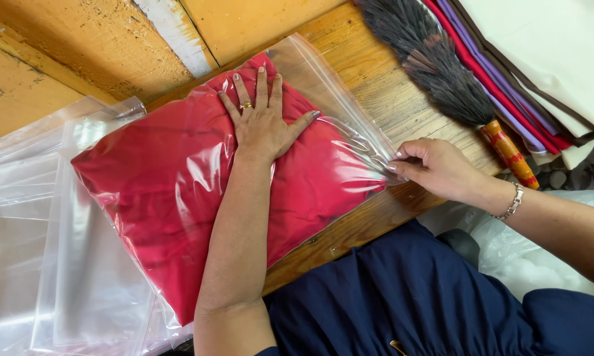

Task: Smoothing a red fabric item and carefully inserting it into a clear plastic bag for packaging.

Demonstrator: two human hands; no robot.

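Note:
A folded red cloth (171, 184) lies inside a clear zip plastic bag (323, 72) on a wooden table (382, 86). My left hand (260, 122) rests flat on top of the bag, fingers spread, pressing the cloth down; it wears a ring. My right hand (435, 168) pinches the open edge of the bag at its right side between thumb and fingertips; a bracelet sits on that wrist.
A stack of empty clear plastic bags (33, 231) lies to the left. A dark feather duster (435, 59) with an orange handle lies at the upper right, beside folded cloths (540, 59) in cream, purple and red. White plastic (534, 257) sits by my lap.

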